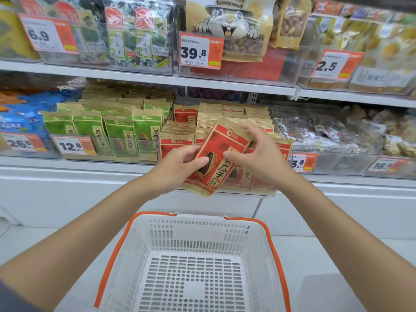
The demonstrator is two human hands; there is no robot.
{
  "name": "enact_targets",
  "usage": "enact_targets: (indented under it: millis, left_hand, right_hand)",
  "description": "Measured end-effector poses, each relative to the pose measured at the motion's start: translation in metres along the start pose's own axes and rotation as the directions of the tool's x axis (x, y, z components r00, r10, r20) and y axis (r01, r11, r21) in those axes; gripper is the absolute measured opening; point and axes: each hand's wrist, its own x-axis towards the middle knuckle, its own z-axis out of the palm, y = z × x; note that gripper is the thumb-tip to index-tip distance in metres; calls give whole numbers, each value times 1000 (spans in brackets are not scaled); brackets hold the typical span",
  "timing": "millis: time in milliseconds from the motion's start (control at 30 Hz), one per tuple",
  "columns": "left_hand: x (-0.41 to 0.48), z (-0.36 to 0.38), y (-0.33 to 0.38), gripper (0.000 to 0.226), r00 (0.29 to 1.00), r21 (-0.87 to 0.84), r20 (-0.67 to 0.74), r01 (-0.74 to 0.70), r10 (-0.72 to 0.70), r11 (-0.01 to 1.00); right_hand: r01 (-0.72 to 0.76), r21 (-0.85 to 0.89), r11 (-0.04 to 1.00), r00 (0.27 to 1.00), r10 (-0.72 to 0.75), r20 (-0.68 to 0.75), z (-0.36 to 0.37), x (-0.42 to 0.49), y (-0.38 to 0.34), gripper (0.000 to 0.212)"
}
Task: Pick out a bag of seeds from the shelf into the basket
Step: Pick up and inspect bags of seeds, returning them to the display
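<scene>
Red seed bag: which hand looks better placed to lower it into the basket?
Probably the left hand: its grip pinches the red seed bag low down, nearer the white basket. The right hand holds the upper edge.

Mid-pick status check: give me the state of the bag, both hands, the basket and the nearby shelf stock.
Red seed bag: out of the rows, tilted, held by both hands.
Left hand: grips the bag's lower left edge.
Right hand: pinches its right edge.
Basket: handles folded down, no bag inside.
Green seed bags: upright in rows.
</scene>
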Motion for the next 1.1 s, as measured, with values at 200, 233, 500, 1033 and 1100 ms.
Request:
enact_targets:
  millis: [200, 233, 500, 1033, 1100]
  left_hand:
    - [3, -4, 5, 26, 992, 76, 100, -79, 71, 994]
    - [4, -5, 7, 25, 993, 73, 85, -82, 76, 994]
    - [34, -68, 20, 24, 842, 291, -495, -72, 215, 954]
    - [93, -112, -25, 29, 921, 618, -335, 56, 198, 784]
    - [95, -113, -30, 29, 925, 628, -320, 44, 206, 777]
  right_hand:
    - [-42, 18, 999, 967, 36, 251, -26, 6, -11, 21]
    - [-44, 5, 999, 965, 41, 258, -26, 8, -10, 11]
    - [100, 263, 960, 985, -58, -160, -39, 38, -27, 7]
    - [413, -589, 695, 817, -568, -97, 55, 191, 10, 26]
    - [364, -636, 680, 838, -537, -94, 60, 198, 11, 25]
